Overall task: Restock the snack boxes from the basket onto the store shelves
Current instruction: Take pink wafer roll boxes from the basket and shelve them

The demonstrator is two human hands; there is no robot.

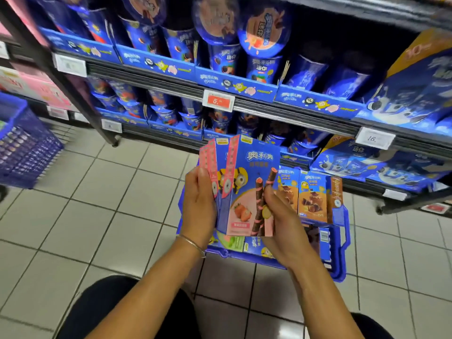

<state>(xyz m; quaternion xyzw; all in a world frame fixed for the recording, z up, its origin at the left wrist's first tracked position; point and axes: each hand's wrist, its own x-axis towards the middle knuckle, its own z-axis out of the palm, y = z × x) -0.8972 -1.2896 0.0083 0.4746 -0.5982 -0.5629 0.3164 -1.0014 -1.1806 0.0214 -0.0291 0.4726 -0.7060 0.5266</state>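
Observation:
Both hands hold a small stack of blue-and-pink strawberry wafer-roll snack boxes (247, 182) upright above the blue basket (340, 243) on the floor. My left hand (199, 204) grips the stack's left side, fingers curled over the pink edges. My right hand (281, 216) grips its lower right corner. In the basket stand more boxes, among them brown chocolate ones (313, 199), and others lie flat beneath. The store shelves (269, 106) stand straight ahead, filled with blue cookie cups in blue display trays.
A second blue basket (22, 148) stands at the far left on the tiled floor (97, 216). Pink boxes (31, 86) fill the left shelf unit. Large blue cookie packs (415, 94) sit on the right shelves. Price tags (218, 100) hang on the shelf edges.

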